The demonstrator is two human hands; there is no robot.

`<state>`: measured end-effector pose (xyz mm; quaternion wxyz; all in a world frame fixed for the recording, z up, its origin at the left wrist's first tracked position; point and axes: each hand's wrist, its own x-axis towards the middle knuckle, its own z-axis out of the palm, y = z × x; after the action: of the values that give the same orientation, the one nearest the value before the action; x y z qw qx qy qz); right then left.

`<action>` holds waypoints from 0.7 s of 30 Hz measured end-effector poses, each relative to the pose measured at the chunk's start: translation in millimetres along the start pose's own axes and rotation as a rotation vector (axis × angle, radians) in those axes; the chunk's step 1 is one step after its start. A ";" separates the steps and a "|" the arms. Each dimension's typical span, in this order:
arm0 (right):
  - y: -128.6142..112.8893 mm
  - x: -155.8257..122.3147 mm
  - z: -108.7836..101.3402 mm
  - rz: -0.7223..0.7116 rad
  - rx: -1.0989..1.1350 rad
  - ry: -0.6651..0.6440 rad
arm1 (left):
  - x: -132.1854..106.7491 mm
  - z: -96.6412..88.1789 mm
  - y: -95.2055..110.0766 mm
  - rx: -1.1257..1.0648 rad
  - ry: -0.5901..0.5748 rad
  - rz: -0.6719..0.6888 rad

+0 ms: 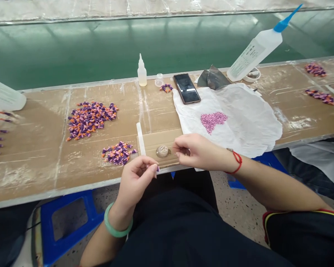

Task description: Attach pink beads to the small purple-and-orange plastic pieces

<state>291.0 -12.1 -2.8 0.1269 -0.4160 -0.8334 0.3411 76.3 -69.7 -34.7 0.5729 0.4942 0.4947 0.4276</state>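
My left hand is at the table's front edge, its fingers pinched on a small purple piece at the fingertips. My right hand hovers just right of it over a cardboard pad, fingers pinched together on something too small to make out. A small clear blob of glue sits on the pad between the two hands. A small heap of purple and orange pieces lies left of the pad. A larger heap lies farther back on the left.
A white sheet at right carries a pile of pink beads and a black phone. A small dropper bottle, a clear cap and a large tilted squeeze bottle stand at the back. More pieces lie far right.
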 end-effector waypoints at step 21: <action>-20.7 44.3 -3.5 0.027 -0.530 -0.233 | 1.6 -12.2 -11.7 -0.086 -0.003 -0.034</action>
<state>252.6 15.4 10.5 -0.0875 -0.4039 -0.8967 0.1586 64.4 -68.0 -46.8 0.6015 0.4615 0.4832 0.4378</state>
